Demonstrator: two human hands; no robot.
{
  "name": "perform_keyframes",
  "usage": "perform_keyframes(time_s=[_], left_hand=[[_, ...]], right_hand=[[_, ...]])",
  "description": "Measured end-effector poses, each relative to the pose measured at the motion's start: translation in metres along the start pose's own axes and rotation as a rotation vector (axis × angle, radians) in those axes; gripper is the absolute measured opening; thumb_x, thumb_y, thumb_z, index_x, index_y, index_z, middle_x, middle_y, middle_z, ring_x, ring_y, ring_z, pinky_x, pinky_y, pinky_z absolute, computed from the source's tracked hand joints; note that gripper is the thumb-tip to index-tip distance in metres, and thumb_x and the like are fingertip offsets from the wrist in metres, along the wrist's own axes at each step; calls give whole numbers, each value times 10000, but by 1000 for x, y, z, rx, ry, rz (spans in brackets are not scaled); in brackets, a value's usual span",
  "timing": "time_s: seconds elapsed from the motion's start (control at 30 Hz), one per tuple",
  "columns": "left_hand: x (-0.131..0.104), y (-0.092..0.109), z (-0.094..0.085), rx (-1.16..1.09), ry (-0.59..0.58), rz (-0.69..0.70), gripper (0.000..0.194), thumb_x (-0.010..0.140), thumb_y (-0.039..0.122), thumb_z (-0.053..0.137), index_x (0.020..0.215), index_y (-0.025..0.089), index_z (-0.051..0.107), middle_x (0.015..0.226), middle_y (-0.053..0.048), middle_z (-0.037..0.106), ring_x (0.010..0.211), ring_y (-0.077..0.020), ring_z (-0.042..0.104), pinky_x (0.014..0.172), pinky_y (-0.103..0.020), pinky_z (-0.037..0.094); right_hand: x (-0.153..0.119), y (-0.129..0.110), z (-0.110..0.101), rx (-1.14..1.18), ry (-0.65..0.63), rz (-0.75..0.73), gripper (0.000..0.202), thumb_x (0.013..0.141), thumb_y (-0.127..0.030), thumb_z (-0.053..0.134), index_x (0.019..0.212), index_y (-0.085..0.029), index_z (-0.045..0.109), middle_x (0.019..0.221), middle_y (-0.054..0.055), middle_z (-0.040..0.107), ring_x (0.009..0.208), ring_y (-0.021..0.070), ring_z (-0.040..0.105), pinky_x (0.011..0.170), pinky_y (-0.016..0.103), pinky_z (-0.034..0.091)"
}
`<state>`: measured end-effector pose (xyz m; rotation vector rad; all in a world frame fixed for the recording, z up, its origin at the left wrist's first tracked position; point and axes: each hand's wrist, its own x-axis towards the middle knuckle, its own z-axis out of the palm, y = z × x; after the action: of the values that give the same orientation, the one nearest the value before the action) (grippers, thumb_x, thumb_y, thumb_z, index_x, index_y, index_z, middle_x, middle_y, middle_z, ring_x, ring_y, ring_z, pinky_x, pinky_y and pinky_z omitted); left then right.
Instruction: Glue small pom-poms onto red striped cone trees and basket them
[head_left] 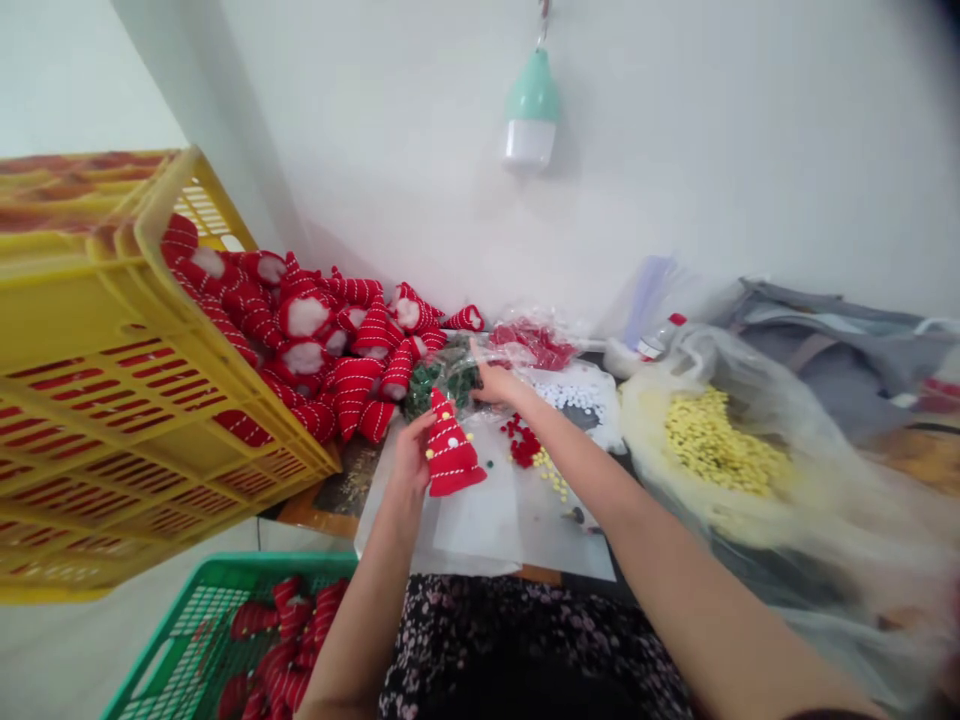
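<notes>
A red cone-shaped piece with white stitched lines and a few small yellow and white pompoms (452,460) is held upright by my left hand (412,450), its fingers at the left edge. My right hand (491,383) reaches to a clear plastic bag of dark green pompoms (426,388); a finger points forward and the others are curled, so what they hold, if anything, is hidden. Red pompoms (522,440) and yellow pompoms (551,472) lie on the white sheet (480,535), with white pompoms (574,397) behind them.
A yellow crate (90,350) tips red stuffed cones (356,375) onto the table at left. Below it stands a green basket (187,590) with more red pieces. At right are a bag of yellow pompoms (712,440) and a grey bag (825,340). A lamp (532,110) hangs above.
</notes>
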<state>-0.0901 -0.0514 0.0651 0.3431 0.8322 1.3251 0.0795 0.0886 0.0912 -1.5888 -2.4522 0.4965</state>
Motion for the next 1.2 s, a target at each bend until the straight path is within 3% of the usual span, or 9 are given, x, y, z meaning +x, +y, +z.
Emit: perform_keyframes(time_s=[0.1, 0.2, 0.33, 0.43, 0.53, 0.67, 0.87, 1.07, 1.2], left_hand=[[2, 0, -6, -25, 18, 17, 355, 729, 197, 714, 1073, 118, 754, 954, -116, 806, 927, -306, 761, 788, -384, 614], [5, 8, -15, -56, 38, 89, 392, 695, 162, 728, 1083, 116, 751, 884, -85, 796, 817, -251, 761, 727, -334, 608], [2, 22, -25, -99, 80, 223, 406, 681, 127, 715, 1085, 118, 754, 876, -47, 797, 674, -168, 717, 656, -264, 584], [-8, 22, -28, -75, 3, 208, 479, 705, 188, 720, 1178, 111, 742, 867, -54, 791, 653, -173, 711, 640, -277, 583], [-17, 6, -26, -8, -128, 158, 516, 706, 232, 740, 1211, 126, 735, 890, -58, 788, 657, -187, 714, 647, -301, 581], [-18, -28, -21, 26, -205, 77, 365, 672, 227, 751, 1032, 170, 767, 917, -62, 795, 740, -230, 743, 762, -363, 599], [-21, -49, -22, 10, -157, 22, 401, 671, 250, 730, 1064, 186, 781, 1156, -72, 798, 811, -253, 753, 777, -383, 604], [-28, -56, -32, 6, -131, -12, 423, 676, 238, 734, 1088, 156, 786, 1195, -101, 791, 697, -200, 719, 657, -323, 574], [-29, -66, -38, 8, -138, -47, 459, 672, 239, 738, 1114, 123, 779, 1214, -136, 779, 723, -207, 720, 707, -341, 559]], right_hand=[[13, -5, 5, -8, 68, -53, 687, 912, -102, 588, 1579, -91, 426, 1265, 212, 753, 1157, 313, 721, 1024, 391, 530], [20, -9, 13, -3, 76, -162, 531, 883, -17, 544, 1378, -165, 668, 1418, 129, 693, 1329, 265, 628, 1136, 348, 456], [18, -11, 23, -6, 50, -217, 478, 821, -21, 648, 1252, -202, 751, 1364, 76, 734, 1281, 257, 659, 1106, 322, 482], [11, -6, 23, -24, 87, -160, 359, 881, -46, 607, 1167, -175, 782, 1279, 118, 768, 1235, 281, 684, 1085, 340, 492], [2, 2, 16, -35, 127, -110, 377, 962, -71, 516, 1248, -165, 744, 1282, 150, 759, 1209, 293, 696, 1075, 368, 490], [-15, 11, 5, -37, 131, -86, 472, 976, -119, 564, 1446, -147, 589, 1253, 172, 762, 1126, 299, 721, 980, 371, 525], [-31, 17, -7, -17, 61, -140, 178, 922, -131, 666, 1028, -152, 807, 1084, 119, 811, 1058, 253, 736, 979, 307, 510], [-45, 24, -19, 41, 134, -169, 314, 928, -85, 575, 1116, -153, 818, 1195, 126, 779, 1165, 268, 697, 1060, 368, 498], [-75, 15, -17, 402, 266, -136, 284, 890, -160, 646, 1132, -195, 791, 1093, 79, 788, 988, 237, 742, 930, 388, 584]])
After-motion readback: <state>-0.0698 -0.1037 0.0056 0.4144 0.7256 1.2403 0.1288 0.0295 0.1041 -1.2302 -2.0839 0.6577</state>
